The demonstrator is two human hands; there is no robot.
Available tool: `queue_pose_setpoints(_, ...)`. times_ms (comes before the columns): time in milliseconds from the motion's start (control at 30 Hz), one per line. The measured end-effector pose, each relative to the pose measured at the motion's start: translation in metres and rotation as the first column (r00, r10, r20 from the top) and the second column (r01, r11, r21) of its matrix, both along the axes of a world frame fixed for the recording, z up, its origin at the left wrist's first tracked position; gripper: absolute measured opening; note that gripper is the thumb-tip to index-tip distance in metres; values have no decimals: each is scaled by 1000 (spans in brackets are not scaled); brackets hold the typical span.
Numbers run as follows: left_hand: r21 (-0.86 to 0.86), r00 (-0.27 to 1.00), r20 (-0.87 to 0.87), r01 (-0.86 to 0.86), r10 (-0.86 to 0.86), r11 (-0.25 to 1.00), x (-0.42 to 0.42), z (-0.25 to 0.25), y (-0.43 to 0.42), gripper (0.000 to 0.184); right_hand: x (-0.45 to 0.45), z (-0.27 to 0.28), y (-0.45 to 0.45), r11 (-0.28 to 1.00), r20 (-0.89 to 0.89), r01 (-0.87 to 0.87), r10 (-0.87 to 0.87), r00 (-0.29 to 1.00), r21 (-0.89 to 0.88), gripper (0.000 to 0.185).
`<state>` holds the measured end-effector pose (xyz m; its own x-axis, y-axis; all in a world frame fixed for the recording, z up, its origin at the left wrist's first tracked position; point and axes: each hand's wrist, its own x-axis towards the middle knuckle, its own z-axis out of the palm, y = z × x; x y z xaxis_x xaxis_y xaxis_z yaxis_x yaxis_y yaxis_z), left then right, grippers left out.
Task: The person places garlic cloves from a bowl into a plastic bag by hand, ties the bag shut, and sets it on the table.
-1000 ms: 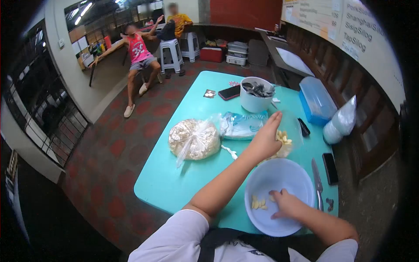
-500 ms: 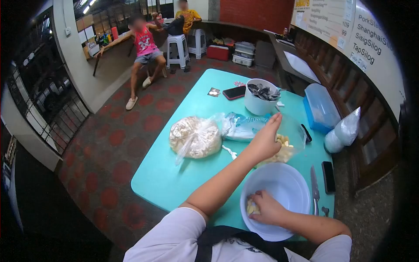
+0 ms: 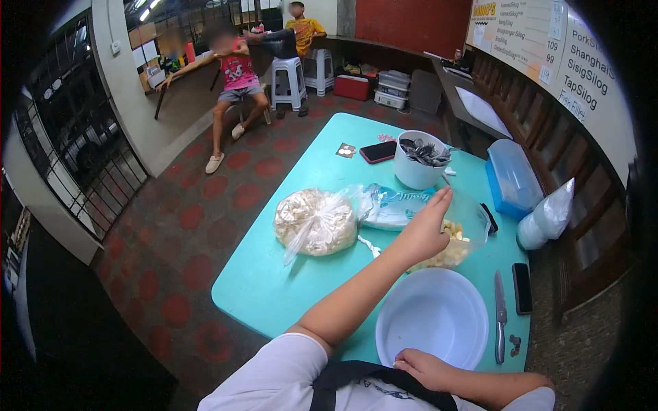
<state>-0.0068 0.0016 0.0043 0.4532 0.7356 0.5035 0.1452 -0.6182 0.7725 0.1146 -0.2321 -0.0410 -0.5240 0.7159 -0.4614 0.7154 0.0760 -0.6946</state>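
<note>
My left hand (image 3: 426, 234) reaches across the table with its fingers together at the mouth of a clear plastic bag (image 3: 473, 241), holding the bag. Inside the bag lie pale yellow pieces (image 3: 454, 231) that look like peeled garlic cloves. Just below the bag stands a white plastic basin (image 3: 433, 316), with a tiny crumb on its bottom. At the basin's near rim is my right hand (image 3: 426, 368), its fingers curled in; whatever they hold is hidden.
On the turquoise table (image 3: 257, 288) are a tied bag of whitish contents (image 3: 315, 222), a blue-printed pack (image 3: 397, 205), a utensil tub (image 3: 414, 171), a knife (image 3: 500, 315), phones (image 3: 522, 288) and a blue box (image 3: 514, 179). Two people sit beyond.
My right hand has drawn back from inside the basin to its near rim. The pale pieces seen under it are out of sight. My left hand stays at the bag.
</note>
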Motion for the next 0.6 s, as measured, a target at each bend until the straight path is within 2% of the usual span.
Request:
queue_pose_setpoints(133, -1, 1000, -12, -4, 4, 1000, 1, 1, -2, 83, -2, 8, -2, 995, 15, -98, 98, 995, 11, 26)
queue_pose_setpoints(233, 33, 999, -25, -20, 21, 999, 1, -2, -1, 83, -2, 4, -5, 989, -9, -115, 117, 993, 90, 25)
queue_pose_setpoints(300, 131, 997, -33, -65, 70, 989, 1, -8, 4, 84, -3, 4, -8, 993, -19, -75, 77, 997, 87, 29)
queue_pose_setpoints(367, 138, 999, -12, -49, 51, 989, 9, -18, 7, 82, -4, 5, -12, 998, -23, -22, 24, 999, 52, 32)
queue_pose_setpoints(467, 9, 998, 34, 51, -51, 999, 1, -3, 4, 80, -6, 15, -12, 998, -10, 58, -59, 998, -37, 34)
queue_pose_setpoints(533, -7, 999, 19, 46, -46, 999, 2, -4, 3, 81, -8, 25, -10, 992, 8, 90, -90, 996, -89, 36)
queue_pose_setpoints(600, 6, 1000, 0, 16, -16, 1000, 2, -6, 3, 84, -5, 17, -15, 980, -141, 150, -168, 976, -130, 38)
